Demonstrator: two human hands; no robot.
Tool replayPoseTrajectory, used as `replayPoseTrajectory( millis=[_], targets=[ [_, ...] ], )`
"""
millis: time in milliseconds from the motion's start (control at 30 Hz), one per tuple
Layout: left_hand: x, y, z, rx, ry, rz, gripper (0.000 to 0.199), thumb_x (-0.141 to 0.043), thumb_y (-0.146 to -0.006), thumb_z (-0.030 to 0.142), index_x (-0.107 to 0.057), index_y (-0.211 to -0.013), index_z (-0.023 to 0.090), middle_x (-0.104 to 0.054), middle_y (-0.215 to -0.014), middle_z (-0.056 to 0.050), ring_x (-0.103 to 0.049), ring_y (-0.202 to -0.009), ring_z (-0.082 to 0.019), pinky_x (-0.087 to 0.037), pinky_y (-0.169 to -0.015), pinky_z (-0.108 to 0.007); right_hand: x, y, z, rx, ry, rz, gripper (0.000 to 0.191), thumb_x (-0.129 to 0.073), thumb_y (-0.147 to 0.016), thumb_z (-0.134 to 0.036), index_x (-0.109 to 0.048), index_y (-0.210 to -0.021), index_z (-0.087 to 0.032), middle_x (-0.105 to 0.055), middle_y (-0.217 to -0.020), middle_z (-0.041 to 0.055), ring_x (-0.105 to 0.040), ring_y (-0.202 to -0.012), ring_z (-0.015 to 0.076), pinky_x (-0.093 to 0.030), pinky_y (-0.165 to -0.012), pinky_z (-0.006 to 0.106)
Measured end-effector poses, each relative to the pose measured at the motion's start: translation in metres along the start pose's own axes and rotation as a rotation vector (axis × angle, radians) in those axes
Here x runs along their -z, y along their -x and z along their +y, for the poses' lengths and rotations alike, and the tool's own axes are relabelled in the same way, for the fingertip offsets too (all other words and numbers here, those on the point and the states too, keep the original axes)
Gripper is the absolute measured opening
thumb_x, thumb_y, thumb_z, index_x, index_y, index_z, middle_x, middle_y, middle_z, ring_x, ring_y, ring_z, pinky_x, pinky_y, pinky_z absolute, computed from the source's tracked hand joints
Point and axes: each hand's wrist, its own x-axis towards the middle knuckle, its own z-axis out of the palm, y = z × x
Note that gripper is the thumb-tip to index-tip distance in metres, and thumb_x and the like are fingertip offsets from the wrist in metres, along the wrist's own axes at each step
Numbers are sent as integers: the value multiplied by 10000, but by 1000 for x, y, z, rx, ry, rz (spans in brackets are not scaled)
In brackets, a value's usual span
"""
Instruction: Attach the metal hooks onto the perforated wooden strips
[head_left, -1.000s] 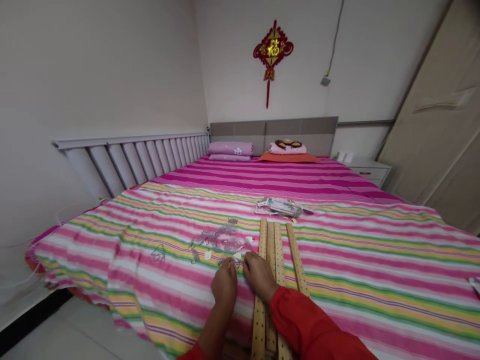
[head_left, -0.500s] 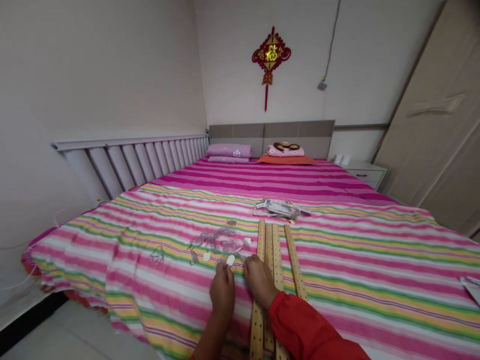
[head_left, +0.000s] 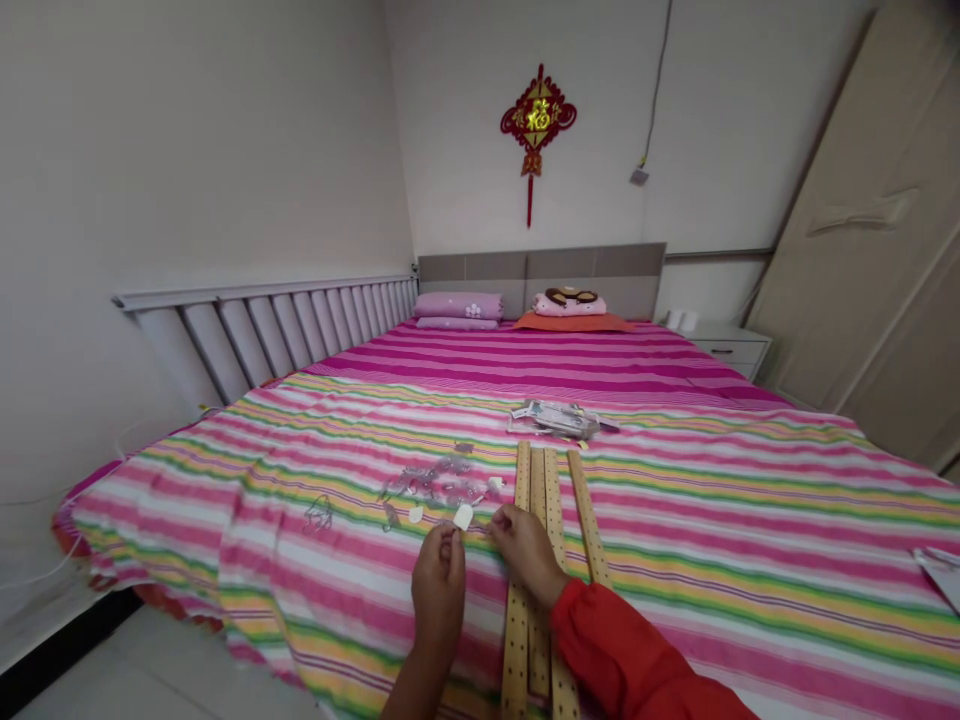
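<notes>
My left hand (head_left: 439, 580) is closed in a pinch on a small white tag (head_left: 463, 517), which stands out past the fingertips. To its right, my right hand (head_left: 527, 552), in a red sleeve, has thumb and forefinger pressed together; something thin may be at the fingertips, too small to name. Its palm is over wooden strips with rows of holes (head_left: 516, 625). Just beyond the hands lies a loose heap of small clear plastic packets (head_left: 431, 480). Two more white tags, one to the left (head_left: 415, 514) and one farther off (head_left: 496, 484), lie by the heap.
A striped sheet (head_left: 697, 560) covers the bed. Another perforated wooden strip (head_left: 586, 515) lies apart at right. Beyond the strips is a pile of clear packages (head_left: 559, 418). A tangle of thin wire or cord (head_left: 319, 513) lies at left, and a white packet (head_left: 937, 575) at far right.
My hands have moved slightly apart, the left one a little to the left. The white tag at the left fingertips has turned and shows more of its face. The view has shifted slightly.
</notes>
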Motion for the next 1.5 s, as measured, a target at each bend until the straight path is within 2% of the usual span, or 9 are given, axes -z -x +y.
replayPoseTrajectory(
  millis=[200, 333, 533, 667, 733, 867, 1067, 1300, 1500],
  targets=[
    [-5, 3, 32, -29, 119, -182, 295, -522, -800, 471, -607, -782, 189, -586, -708, -19, -547, -648, -157, -437, -584, -250, 59, 18, -2, 257, -247, 65, 278, -546, -803, -205, -665, -1055, -210, -657, -913, 52, -600, -729, 162, -469, -660, 272],
    [-18, 5, 51, 87, 286, -398, 249, -593, -732, 417, -567, -651, 183, -541, -613, 20, -513, -604, -130, -419, -573, -236, 94, 37, 4, 374, -260, 4, 257, -530, -854, -235, -687, -1057, -248, -653, -979, 65, -600, -816, 170, -474, -732, 295],
    [-46, 24, 74, 613, 633, -619, 192, -646, -691, 337, -559, -685, 166, -553, -620, 28, -476, -511, -68, -355, -494, -188, 105, 59, 31, -52, -651, 140, 330, -655, -757, -423, -691, -976, -179, -656, -742, 28, -535, -560, 131, -453, -531, 264],
    [-63, 42, 82, 811, 719, -657, 129, -653, -675, 249, -563, -687, 158, -542, -600, 27, -469, -481, -51, -343, -466, -168, 113, 73, 39, -153, -823, 197, 379, -719, -677, -482, -691, -915, -189, -591, -587, -24, -500, -478, 114, -415, -462, 243],
    [-70, 49, 82, 748, 692, -651, 162, -678, -657, 274, -571, -674, 154, -551, -594, 24, -472, -483, -54, -349, -473, -172, 120, 80, 40, -165, -827, 215, 388, -724, -672, -482, -693, -928, -192, -586, -585, -24, -495, -482, 116, -412, -465, 247],
    [-80, 57, 80, 459, 519, -624, 259, -686, -656, 392, -595, -663, 149, -579, -592, 17, -483, -512, -74, -354, -498, -190, 131, 92, 44, -153, -821, 210, 383, -710, -687, -483, -705, -941, -196, -598, -626, -16, -482, -499, 112, -406, -481, 251],
    [-87, 67, 85, 402, 427, -645, 331, -655, -646, 476, -578, -647, 154, -574, -571, 8, -480, -506, -93, -363, -504, -211, 131, 108, 53, -222, -944, 198, 346, -756, -644, -477, -674, -804, -181, -622, -591, -19, -517, -492, 106, -410, -481, 234],
    [-80, 87, 96, -126, 139, -541, 201, -560, -795, 383, -647, -779, 202, -655, -727, -21, -604, -685, -160, -461, -640, -249, 122, 121, 56, -322, -1084, 194, 369, -785, -608, -484, -608, -692, -171, -612, -492, -16, -530, -433, 115, -413, -460, 239],
    [-79, 92, 93, -63, 146, -560, 254, -531, -820, 421, -623, -781, 187, -652, -692, -21, -607, -646, -164, -472, -611, -255, 124, 134, 52, -346, -1106, 297, 374, -787, -610, -477, -642, -766, -169, -621, -535, -16, -534, -462, 116, -404, -462, 233]
  ],
)
